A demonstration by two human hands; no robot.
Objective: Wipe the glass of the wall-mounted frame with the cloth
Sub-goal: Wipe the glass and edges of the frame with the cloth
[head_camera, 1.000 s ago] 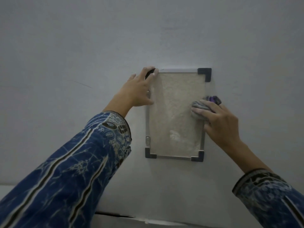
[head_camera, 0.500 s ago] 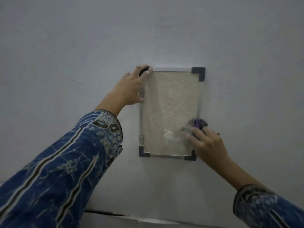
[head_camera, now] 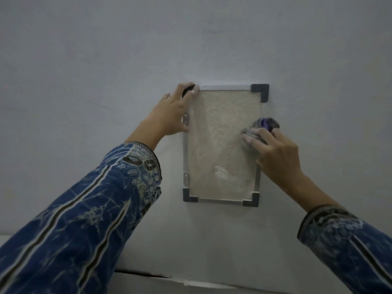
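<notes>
A small upright frame point(head_camera: 259, 91) hangs on the wall, with a thin metal edge, dark corner pieces and a pale speckled sheet behind its glass point(head_camera: 220, 145). My left hand point(head_camera: 169, 115) grips the frame's top left corner and left edge, fingers wrapped over the dark corner piece. My right hand point(head_camera: 275, 153) presses a bunched grey and purple cloth point(head_camera: 263, 127) against the glass at the frame's right edge, about mid height. A lighter patch shows low on the glass.
The plain pale wall point(head_camera: 191, 39) surrounds the frame on all sides. Along the wall's base runs a white ledge point(head_camera: 169, 281) with a dark crack line. My blue patterned sleeves point(head_camera: 84, 219) fill the lower corners of the view.
My right hand with the cloth went down the right side of the glass to the lower right corner, then came back up to mid height. My left hand kept its grip on the frame.
</notes>
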